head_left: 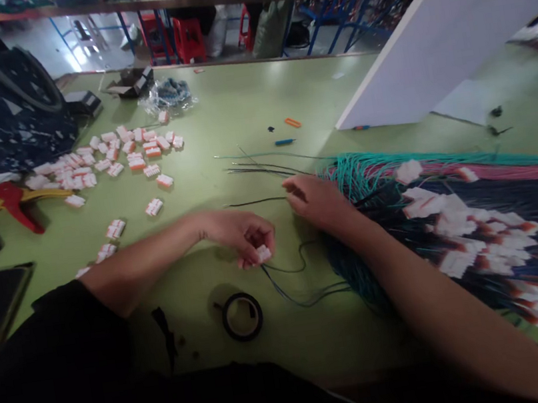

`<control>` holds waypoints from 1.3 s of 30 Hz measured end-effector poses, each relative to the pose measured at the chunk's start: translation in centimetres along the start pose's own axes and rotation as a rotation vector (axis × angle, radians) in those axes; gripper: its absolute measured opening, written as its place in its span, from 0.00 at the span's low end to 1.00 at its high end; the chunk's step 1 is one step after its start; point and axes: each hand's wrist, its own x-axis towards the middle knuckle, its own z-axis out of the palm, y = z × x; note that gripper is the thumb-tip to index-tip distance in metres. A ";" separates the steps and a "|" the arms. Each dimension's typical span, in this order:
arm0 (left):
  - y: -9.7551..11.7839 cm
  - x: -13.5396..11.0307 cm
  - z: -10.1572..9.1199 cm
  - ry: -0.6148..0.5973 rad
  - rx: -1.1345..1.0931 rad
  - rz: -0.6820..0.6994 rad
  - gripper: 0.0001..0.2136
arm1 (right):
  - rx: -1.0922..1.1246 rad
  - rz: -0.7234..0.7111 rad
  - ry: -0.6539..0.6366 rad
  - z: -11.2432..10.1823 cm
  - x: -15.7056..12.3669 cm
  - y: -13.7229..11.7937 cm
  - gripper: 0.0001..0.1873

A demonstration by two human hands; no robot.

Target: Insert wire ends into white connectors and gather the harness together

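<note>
1. Left hand (249,237): fingers closed on one small white connector, held low over the bench (239,105), near its middle.
2. White connector (263,253): one, in the left fingertips; thin dark wires (291,298) run from it rightward to the large bundle.
3. Right hand (317,201): fingers curled at the left edge of the bundle, by the end of a black wire (255,202); cannot tell whether it grips that wire.
4. Loose wires (264,169): several, tips pointing left, just beyond the right hand.
5. Wire bundle (353,172): turquoise, pink and dark strands, spread over the right side of the bench, partly under the right forearm.
6. Wired connectors (454,221): white and orange, a heap lying on the bundle.
7. Loose connectors (134,159): white and orange, many, scattered and piled at far left.
8. Tape roll (259,317): black, lying flat, nearer the wearer than the left hand.
9. Hand tool (14,202): red and yellow, beside the loose connectors.
10. Blue tool (285,142): slim, lying near an orange piece (292,122).
11. Patterned bag (7,109): dark blue, far left corner.
</note>
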 end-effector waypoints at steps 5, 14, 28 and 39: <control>-0.2 0.1 0.6 -0.104 0.057 -0.073 0.08 | -0.526 -0.171 -0.179 1.4 1.6 -1.3 0.16; -1.0 0.1 -0.7 -0.080 -0.083 -0.024 0.14 | 0.309 -0.159 0.003 0.1 1.4 -0.5 0.10; -1.6 0.5 -1.8 0.268 -0.360 0.328 0.16 | 0.517 -0.147 0.092 -0.8 -2.2 -0.7 0.06; -1.8 0.7 -1.9 0.325 -0.390 0.297 0.19 | 0.239 -0.120 0.147 -0.7 -2.5 -1.5 0.07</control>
